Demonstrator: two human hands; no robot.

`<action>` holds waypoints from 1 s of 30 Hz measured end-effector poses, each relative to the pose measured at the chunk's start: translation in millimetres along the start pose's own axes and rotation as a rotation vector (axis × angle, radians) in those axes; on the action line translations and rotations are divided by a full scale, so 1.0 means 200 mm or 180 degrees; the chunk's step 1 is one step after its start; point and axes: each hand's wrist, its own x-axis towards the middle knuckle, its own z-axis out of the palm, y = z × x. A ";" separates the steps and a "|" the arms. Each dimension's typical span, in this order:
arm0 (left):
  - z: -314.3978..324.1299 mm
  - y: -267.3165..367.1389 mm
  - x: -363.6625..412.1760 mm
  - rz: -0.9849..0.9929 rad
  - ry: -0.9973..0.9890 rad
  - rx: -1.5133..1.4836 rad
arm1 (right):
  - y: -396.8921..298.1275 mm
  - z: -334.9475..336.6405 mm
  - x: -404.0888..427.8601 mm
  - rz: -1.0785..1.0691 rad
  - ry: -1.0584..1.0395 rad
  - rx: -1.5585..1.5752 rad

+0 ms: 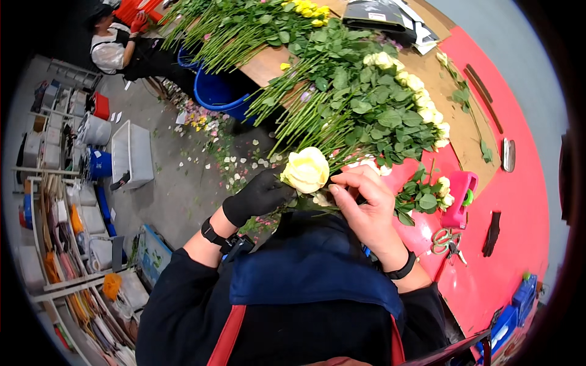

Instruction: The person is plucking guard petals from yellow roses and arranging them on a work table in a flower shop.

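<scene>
A cream-yellow rose (pixel 306 170) is upright before my chest, with my left hand (pixel 261 194) in a black glove closed around it just below the bloom. At the right of the bloom is my bare right hand (pixel 366 199), thumb and forefinger close together near its outer petals; whether a petal is between them I cannot tell. A loose pale petal (pixel 322 199) shows under the bloom. Beyond my hands lies a large pile of cream roses (pixel 389 110), stems pointing left. A small bunch of cream roses (pixel 425 196) rests on the red tabletop (pixel 512 192) to the right.
Floral scissors (pixel 446 241), a pink tape dispenser (pixel 459 200) and a black glove (pixel 492 234) lie on the table. A blue bucket (pixel 219 107) stands beside the table edge. Petals litter the floor near a white bin (pixel 132 155). A person (pixel 112 48) works at the upper left.
</scene>
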 end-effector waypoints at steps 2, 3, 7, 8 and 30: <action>0.01 -0.01 0.03 -0.0445 -0.0068 0.0236 | 0.01 -0.04 0.00 -0.0083 0.0086 -0.0028; 0.02 -0.01 0.05 -0.0453 -0.0109 0.0234 | 0.01 -0.06 0.00 -0.0184 0.0140 -0.0035; 0.08 0.03 0.11 -0.0752 -0.0334 0.0844 | 0.01 -0.14 -0.01 -0.0087 0.0188 -0.0119; 0.10 0.03 0.11 -0.0929 -0.0310 0.0792 | 0.01 -0.16 -0.01 -0.0047 0.0173 -0.0135; 0.28 0.05 0.15 0.1631 0.0768 0.1926 | 0.09 -0.22 -0.06 0.0753 0.0031 0.0184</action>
